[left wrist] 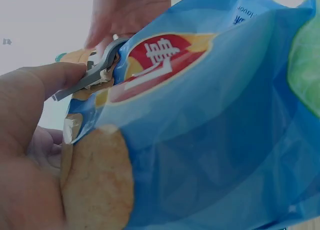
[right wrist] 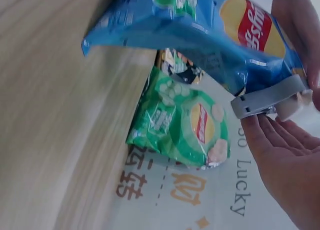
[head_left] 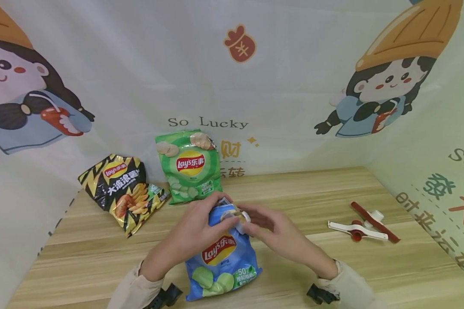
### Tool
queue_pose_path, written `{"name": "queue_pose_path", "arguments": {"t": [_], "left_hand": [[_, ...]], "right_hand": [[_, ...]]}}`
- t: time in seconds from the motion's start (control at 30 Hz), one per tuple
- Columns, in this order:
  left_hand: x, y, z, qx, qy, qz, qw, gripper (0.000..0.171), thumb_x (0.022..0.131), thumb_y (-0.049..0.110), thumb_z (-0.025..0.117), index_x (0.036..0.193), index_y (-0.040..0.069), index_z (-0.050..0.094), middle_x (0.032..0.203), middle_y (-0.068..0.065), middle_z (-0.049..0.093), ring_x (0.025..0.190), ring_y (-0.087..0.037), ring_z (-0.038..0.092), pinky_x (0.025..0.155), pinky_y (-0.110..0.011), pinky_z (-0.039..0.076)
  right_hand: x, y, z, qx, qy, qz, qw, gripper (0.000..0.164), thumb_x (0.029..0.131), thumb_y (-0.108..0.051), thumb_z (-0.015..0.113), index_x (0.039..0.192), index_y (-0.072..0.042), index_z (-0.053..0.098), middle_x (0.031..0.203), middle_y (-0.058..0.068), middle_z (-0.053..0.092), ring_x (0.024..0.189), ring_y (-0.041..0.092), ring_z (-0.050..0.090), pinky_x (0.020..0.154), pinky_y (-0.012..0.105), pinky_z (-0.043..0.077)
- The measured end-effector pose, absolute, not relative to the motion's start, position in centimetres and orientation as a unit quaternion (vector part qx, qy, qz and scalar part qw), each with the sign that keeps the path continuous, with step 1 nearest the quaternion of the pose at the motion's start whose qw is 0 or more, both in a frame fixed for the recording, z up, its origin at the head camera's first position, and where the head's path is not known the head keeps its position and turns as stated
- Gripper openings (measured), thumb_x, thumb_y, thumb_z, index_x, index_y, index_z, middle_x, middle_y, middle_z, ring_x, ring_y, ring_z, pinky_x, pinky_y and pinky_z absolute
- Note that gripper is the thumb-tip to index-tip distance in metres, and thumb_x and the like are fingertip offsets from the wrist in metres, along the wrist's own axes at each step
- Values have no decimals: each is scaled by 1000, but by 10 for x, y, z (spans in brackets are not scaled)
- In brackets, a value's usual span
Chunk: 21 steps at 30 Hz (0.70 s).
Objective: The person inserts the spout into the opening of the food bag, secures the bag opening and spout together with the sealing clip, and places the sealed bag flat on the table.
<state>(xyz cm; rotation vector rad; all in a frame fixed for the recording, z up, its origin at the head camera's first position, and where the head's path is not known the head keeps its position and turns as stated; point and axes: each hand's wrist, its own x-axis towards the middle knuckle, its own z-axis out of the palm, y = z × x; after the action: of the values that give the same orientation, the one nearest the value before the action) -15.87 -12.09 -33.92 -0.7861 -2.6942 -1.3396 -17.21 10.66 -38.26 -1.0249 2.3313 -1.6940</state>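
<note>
A printed backdrop hangs behind a wood-grain table. The blue bag lies on the near part of the table, its top between the person's hands. The left hand grips the bag's upper left edge, thumb on the grey clip at the bag's top, fingers behind. The right hand, just beside the upper right edge, pinches the clip with fingers and thumb. Beyond the hands, the green bag leans upright against the backdrop; the black bag tilts to its left. Well apart, on the right, a white clip and a red clip lie together.
</note>
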Motion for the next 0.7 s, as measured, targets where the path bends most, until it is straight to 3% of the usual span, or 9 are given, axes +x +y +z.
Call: {"name": "queue_pose_path", "arguments": {"t": [0.17,0.43,0.7], "left_hand": [[-159,-122,-339,-255,-868,-425,20,33,95,36,69,119,18,55,85,4,63,68,-10,62,60,-29,53],[-160,-124,-340,-258,-867,-426,2,36,95,41,67,118,17,54,88,2,64,70,-11,64,60,-29,55],[-162,-125,-339,-245,-874,-418,-22,42,94,46,67,119,16,52,91,1,63,74,-11,63,64,-29,54]], "right_hand": [[-174,109,-380,-344,773,-532,25,25,103,-19,56,126,-9,59,121,6,68,110,19,67,89,32,55],[-175,105,-383,-382,779,-495,-47,19,103,-11,54,121,-8,58,114,4,72,108,18,68,91,34,54],[-175,105,-387,-371,787,-489,-66,15,104,-10,53,117,-7,59,108,3,73,104,15,69,91,36,54]]}}
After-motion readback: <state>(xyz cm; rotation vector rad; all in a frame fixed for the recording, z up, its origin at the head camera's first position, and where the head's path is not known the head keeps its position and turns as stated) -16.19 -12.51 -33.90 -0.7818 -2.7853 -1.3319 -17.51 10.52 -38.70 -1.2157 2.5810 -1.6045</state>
